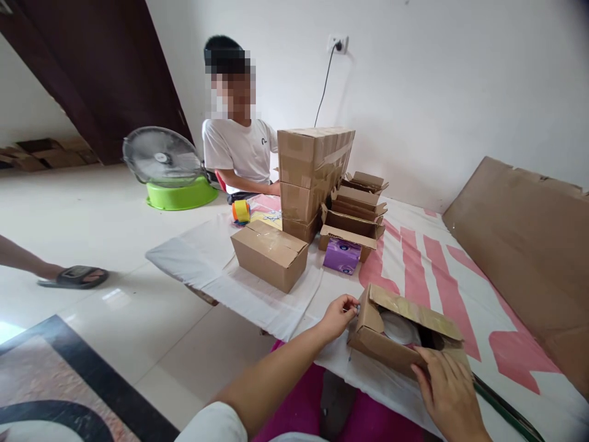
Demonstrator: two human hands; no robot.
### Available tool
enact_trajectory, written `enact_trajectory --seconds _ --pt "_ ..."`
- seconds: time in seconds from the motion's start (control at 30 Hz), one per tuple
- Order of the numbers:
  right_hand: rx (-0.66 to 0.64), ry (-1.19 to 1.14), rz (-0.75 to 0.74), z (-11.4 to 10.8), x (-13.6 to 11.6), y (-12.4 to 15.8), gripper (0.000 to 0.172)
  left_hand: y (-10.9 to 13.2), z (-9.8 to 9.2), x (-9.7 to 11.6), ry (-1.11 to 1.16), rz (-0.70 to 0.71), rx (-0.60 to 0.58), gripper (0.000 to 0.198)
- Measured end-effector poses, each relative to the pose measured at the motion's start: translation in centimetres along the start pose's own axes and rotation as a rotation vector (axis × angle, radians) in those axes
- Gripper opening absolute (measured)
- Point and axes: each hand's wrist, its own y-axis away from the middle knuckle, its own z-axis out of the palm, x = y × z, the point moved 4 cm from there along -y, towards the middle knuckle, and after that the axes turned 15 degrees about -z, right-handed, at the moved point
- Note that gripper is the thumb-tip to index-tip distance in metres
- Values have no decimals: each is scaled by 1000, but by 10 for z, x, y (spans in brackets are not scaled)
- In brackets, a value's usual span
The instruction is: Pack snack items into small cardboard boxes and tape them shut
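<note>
An open cardboard box (375, 347) lies in front of me at the table edge, its long flap partly folded over. Inside it a round, whitish thing (399, 328) shows; the rest of the contents is in shadow. At the box's left end, my left hand (339, 316) is closed in a pinch around a small, shiny bit too tiny to name. My right hand (446, 383) grips the near right edge of the box, fingers over the rim and thumb against the outer side.
A closed carton (269, 252), a purple box (342, 256) and several open cartons (352, 230) stand beyond, beside stacked taped boxes (299, 159). A person in a white shirt (239, 150) sits behind them. Yellow-orange tape rolls (241, 212) lie left; a large cardboard sheet (519, 245) leans right.
</note>
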Motion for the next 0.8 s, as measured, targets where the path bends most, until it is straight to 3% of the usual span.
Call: enact_trajectory --seconds 0.2,0.33,0.4,0.5,0.6,0.67,0.73,0.8 --pt "1 -6 15 4 1 3 27 8 -12 24 -72 127 237 5" --pt "30 -101 65 -6 0 -3 31 52 -20 59 -81 328 360 4" --pt "89 -209 138 -21 -4 -9 38 82 -10 78 -234 543 286 3" --pt "175 -424 157 -44 -23 -24 49 120 17 90 -490 759 66 10" --pt "220 -563 82 -57 -42 -34 23 136 40 85 -613 834 -76 16" --pt "235 -558 101 -58 -42 -27 12 137 49 80 -625 861 -114 20" --pt "247 -489 255 -56 -22 -4 16 134 50 76 -595 881 -101 22" --pt "259 -356 570 -56 17 41 25 127 44 74 -552 886 -36 22"
